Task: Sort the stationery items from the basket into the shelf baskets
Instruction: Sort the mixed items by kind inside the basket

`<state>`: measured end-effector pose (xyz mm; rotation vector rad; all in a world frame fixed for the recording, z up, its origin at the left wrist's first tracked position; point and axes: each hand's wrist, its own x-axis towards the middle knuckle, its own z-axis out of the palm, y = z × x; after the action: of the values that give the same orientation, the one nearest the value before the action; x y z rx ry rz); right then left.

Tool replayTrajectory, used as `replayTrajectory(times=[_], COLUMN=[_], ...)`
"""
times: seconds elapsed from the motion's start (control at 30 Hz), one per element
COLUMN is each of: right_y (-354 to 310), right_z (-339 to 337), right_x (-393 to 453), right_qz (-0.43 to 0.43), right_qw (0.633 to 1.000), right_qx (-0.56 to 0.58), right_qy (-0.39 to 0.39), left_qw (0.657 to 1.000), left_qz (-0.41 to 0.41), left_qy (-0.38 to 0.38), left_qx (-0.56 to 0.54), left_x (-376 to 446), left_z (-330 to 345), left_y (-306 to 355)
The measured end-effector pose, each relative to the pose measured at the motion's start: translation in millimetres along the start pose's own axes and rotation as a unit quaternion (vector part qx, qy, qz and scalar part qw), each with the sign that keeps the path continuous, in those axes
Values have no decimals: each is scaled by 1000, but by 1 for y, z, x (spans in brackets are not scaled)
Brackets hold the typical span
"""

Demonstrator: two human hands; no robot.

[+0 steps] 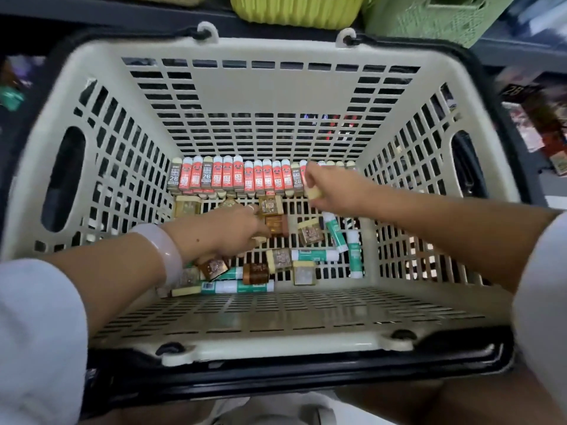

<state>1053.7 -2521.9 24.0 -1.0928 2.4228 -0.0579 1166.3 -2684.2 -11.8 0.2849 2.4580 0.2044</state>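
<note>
Shelving runs across the background, carrying a lime-green ribbed basket point(294, 9) and, just beside it toward the right, a paler green woven basket point(435, 16); both sit above the far rim of the big cream plastic shopping basket point(276, 84), the landmark for everything else. Its dark handle point(291, 372) lies folded along the near rim. On the basket's slatted floor, hard against the far wall, stands a tidy row of erasers point(236, 176) in red-and-white sleeves, with a few grey ones marked 2B among them. Nearer the middle of the floor lie scattered brown and gold wrapped erasers point(310, 235), and toward the near wall and right side lie green-and-white glue sticks point(314, 255), some flat, some angled against each other. The left hand point(239, 230) reaches down into the middle of the basket among the loose brown erasers, fingers bent and touching them, with a ring showing on one finger; whether it actually grips one I cannot tell. A pale bangle point(162, 250) circles that wrist, just past a white sleeve point(36, 332). The right hand point(326, 185) is at the right end of the far row, fingers curled round a cream-coloured eraser point(316, 193), which is pinched just in front of the row.
</note>
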Motion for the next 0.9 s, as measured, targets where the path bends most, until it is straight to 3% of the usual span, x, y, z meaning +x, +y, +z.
replayTrajectory(times=[0.17, 0.27, 0.33, 0.43, 0.57, 0.77, 0.9], right_y=[21, 27, 29, 31, 33, 25, 19], right_z=[-37, -38, -33, -28, -22, 2, 20], right_x=[-11, -15, -17, -18, -23, -36, -50], right_qz=[24, 26, 30, 42, 43, -49, -86], right_qw=[995, 993, 991, 984, 965, 943, 919], right_qx=[-66, -87, -105, -132, -151, -174, -221], right_qy=[-67, -82, -83, -112, -210, -281, -314], left_qw=[991, 951, 917, 917, 932, 927, 954], left_qz=[60, 203, 260, 240, 184, 158, 162], left_qy=[82, 116, 89, 70, 60, 16, 22], left_qx=[87, 202, 288, 312, 307, 340, 250], left_x=[32, 57, 67, 67, 60, 49, 35], left_z=[-29, -15, -3, 4, -5, -10, -6], left_y=[43, 91, 102, 94, 75, 67, 47])
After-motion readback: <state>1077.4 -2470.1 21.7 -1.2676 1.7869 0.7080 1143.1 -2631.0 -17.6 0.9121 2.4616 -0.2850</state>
